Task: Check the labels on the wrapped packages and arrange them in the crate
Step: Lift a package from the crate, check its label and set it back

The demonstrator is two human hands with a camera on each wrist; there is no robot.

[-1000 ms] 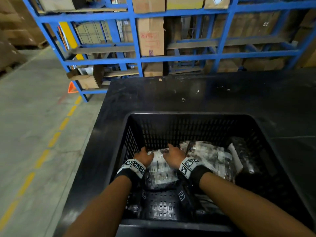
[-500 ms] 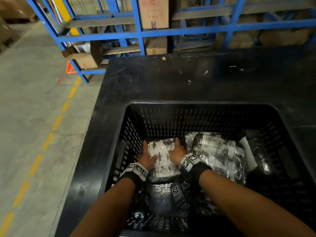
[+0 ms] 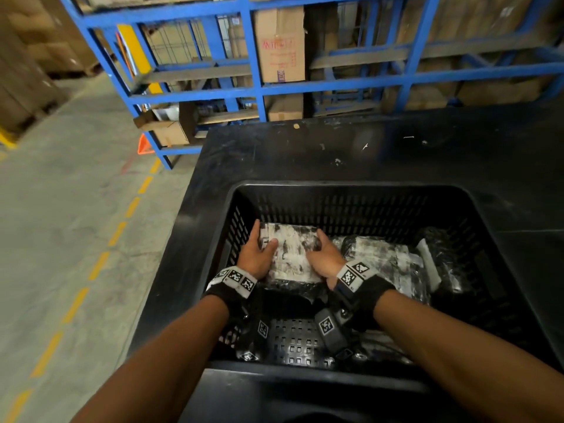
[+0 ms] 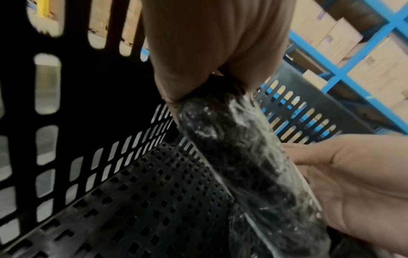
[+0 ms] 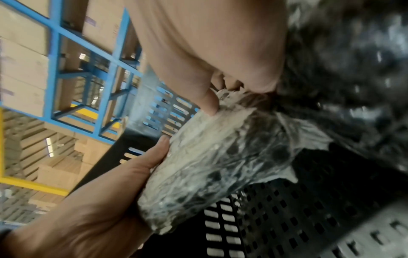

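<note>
Head view shows the left hand [image 3: 254, 254] and right hand [image 3: 325, 259] gripping a plastic-wrapped black-and-white package [image 3: 291, 254] by its sides inside the black perforated plastic crate [image 3: 351, 190], beside the left wall. Left wrist view alone shows the package's thin dark edge [image 4: 247, 165] raised off bare crate floor [image 4: 143, 200], with both hands' fingers curled around it.

The crate [image 3: 351, 190] looks like black moulded plastic with a dull sheen, its walls slotted and its floor punched with small square holes. The wrapped package [image 3: 290, 254] is dark under clear, crinkled film that catches the light in white glossy streaks; the packages beside it [image 3: 381, 257] wear the same shiny wrap. The table top [image 3: 305, 154] is smooth, black and faintly glossy, with pale scuffs. The rack [image 3: 259, 87] is blue-painted metal, holding matt brown cardboard boxes [image 3: 279, 44]. The floor [image 3: 61, 209] is rough grey concrete with worn yellow paint dashes.
</note>
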